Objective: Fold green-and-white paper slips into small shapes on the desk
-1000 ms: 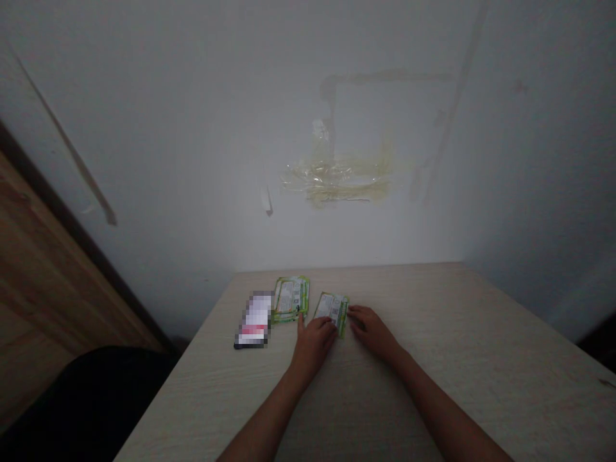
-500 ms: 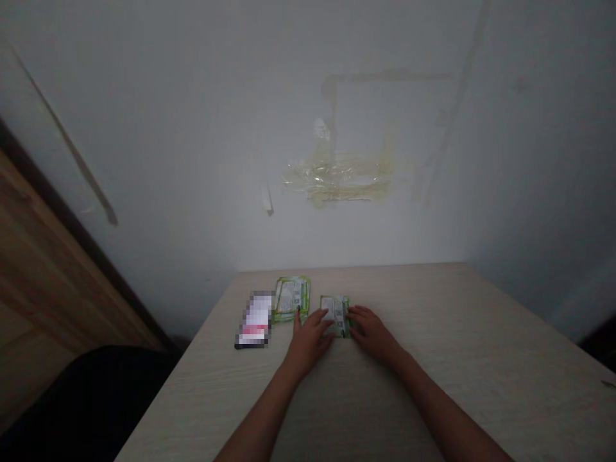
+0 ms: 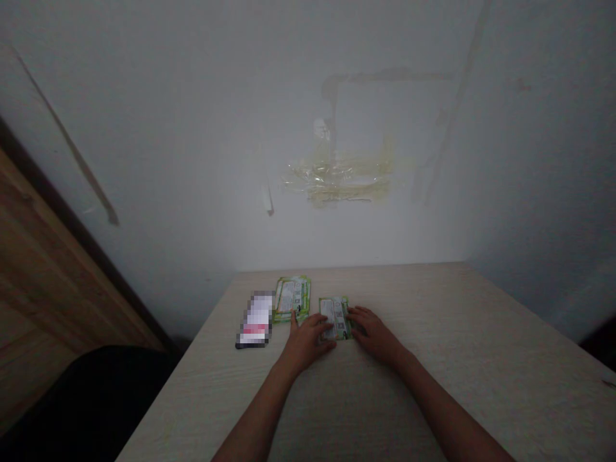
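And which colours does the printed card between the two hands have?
The printed card is green and whitish, with darker print, best seen in the head view.

Showing one green-and-white printed card (image 3: 338, 314) flat on the desk (image 3: 481, 333), near mid-width. Looks rectangular, lying about square to the view. Carries a pale text panel at left, a green strip with a column of small light icons to its right, and a dark mark at the near right corner. Can't be read, too small. Partly covered along both side edges. Also showing a card stack (image 3: 292, 295) just to the left and slightly farther back, apart from the single one. Matches in colour and layout. Lies flat, slightly fanned, edges misaligned. Covered a bit at the near edge.
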The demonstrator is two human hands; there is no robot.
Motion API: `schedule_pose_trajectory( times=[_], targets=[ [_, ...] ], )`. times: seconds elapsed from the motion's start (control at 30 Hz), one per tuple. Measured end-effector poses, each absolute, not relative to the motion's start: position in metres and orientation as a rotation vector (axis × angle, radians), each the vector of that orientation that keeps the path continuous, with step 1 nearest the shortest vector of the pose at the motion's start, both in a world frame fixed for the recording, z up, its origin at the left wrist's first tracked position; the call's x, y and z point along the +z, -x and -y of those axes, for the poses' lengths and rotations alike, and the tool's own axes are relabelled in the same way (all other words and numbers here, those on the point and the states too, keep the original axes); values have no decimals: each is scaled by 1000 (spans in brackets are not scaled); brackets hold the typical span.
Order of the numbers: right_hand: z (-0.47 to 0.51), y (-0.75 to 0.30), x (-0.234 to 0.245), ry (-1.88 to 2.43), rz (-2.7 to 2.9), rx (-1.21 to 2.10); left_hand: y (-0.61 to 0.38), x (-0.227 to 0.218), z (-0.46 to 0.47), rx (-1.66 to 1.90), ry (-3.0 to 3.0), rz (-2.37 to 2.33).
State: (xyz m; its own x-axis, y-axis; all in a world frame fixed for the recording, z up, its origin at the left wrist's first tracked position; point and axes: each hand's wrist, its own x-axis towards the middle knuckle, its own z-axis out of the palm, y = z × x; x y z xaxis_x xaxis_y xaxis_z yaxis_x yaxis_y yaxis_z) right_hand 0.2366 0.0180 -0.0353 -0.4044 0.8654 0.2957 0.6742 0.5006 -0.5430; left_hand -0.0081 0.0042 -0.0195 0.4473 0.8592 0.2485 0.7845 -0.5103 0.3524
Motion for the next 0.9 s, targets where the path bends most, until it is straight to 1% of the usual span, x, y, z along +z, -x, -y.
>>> schedule_pose_trajectory(
  times=[0.4,0.9],
  targets=[
    [-15,-240,-31,1214,2223,498,8,-25,-8,669,-2527,-1454],
    [-19,-238,-33,1218,2194,519,6,-18,-5,651,-2526,-1452]
  ],
)
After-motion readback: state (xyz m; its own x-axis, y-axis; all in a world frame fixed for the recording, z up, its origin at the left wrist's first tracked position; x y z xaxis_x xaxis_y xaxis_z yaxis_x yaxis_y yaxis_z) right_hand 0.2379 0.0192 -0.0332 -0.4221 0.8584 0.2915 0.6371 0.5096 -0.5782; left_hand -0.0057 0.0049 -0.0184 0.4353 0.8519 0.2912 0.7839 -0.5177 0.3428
